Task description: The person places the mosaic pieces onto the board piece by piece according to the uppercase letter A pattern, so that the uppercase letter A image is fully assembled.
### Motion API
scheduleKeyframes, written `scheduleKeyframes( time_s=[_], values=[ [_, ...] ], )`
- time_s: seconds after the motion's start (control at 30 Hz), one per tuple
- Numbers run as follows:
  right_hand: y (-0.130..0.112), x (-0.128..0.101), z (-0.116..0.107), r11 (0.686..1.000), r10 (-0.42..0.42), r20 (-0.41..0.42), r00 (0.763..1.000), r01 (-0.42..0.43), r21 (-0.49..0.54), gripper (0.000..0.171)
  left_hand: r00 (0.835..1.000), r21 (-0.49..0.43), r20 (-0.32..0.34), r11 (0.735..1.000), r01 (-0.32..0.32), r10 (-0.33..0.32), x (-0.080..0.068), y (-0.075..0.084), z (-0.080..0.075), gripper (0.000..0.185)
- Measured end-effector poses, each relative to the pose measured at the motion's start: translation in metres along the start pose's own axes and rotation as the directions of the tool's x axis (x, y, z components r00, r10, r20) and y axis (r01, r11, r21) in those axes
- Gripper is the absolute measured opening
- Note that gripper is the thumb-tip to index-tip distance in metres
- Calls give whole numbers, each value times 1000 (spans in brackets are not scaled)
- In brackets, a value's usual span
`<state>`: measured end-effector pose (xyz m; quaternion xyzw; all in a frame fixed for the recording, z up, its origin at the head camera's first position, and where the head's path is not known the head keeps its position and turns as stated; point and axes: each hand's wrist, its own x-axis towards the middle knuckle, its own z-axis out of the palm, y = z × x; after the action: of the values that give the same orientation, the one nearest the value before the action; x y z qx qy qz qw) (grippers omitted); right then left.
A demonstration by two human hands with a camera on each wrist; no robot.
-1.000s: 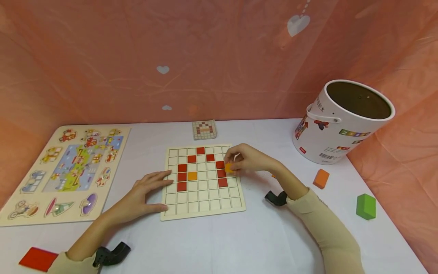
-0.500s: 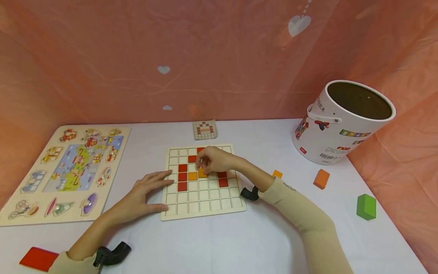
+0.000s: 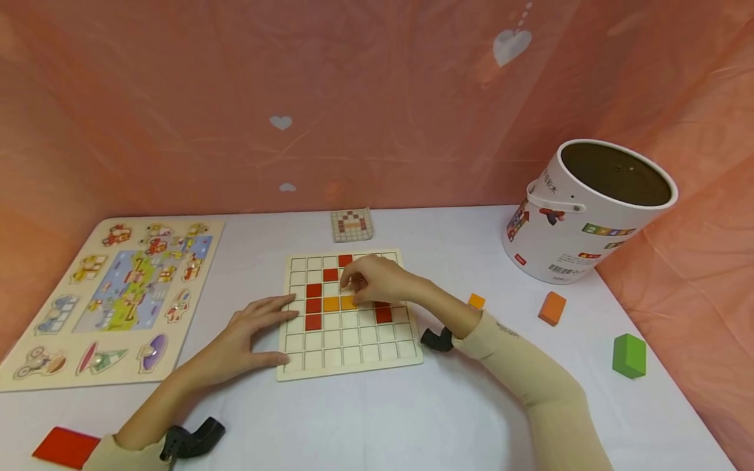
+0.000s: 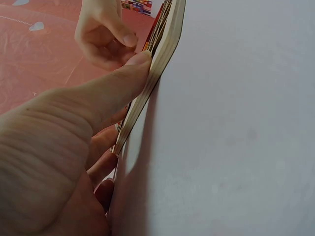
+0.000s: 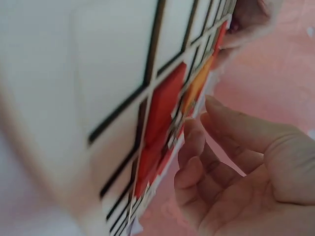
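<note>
A square pale wooden grid board [image 3: 341, 356] lies on the table, with red tiles [image 3: 313, 322] set in some cells. Two orange tiles [image 3: 332, 303] lie side by side in one row. My right hand [image 3: 377, 278] is over the board, its fingers loosely bent, thumb at the right-hand orange tile. In the right wrist view nothing shows between thumb [image 5: 236, 118] and fingers, and they hover by the orange tile [image 5: 199, 83]. My left hand [image 3: 247, 337] rests with spread fingers on the board's left edge; its thumb [image 4: 140, 59] touches the rim. My right hand hides some cells.
A small patterned card [image 3: 351, 226] lies behind the board. On the left are a picture puzzle board [image 3: 203, 261] and a red piece [image 3: 66, 447]. Rightward are an orange tile [image 3: 476, 301], an orange block [image 3: 552, 309], a green block [image 3: 629, 356] and a white bucket [image 3: 565, 242].
My right hand has carried an orange tile left from the board's right side; it now lies flat beside the other orange tile, and thumb and fingers have parted. My left hand stays put.
</note>
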<state>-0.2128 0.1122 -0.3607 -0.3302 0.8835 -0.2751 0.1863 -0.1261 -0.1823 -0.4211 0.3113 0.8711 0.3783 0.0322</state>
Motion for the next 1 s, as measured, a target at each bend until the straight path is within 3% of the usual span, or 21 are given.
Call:
scheduleKeyframes(
  time_s=[0.27, 0.4, 0.7, 1.0],
  values=[
    [42, -57, -25, 989, 31, -149, 988, -8, 151, 23, 1000, 2, 8, 1000, 2, -2, 1, 1, 0, 67],
    [72, -94, -37, 987, 73, -201, 977, -41, 158, 24, 1000, -1, 12, 1000, 16, -16, 1, 2, 0, 67],
    [122, -156, -57, 972, 172, -116, 978, -150, 181, 25, 1000, 9, 9, 1000, 21, -21, 2, 0, 0, 67],
    [128, -162, -53, 969, 154, -82, 985, -134, 207, 23, 999, 1, 18, 999, 38, -38, 1, 0, 0, 67]
  ],
)
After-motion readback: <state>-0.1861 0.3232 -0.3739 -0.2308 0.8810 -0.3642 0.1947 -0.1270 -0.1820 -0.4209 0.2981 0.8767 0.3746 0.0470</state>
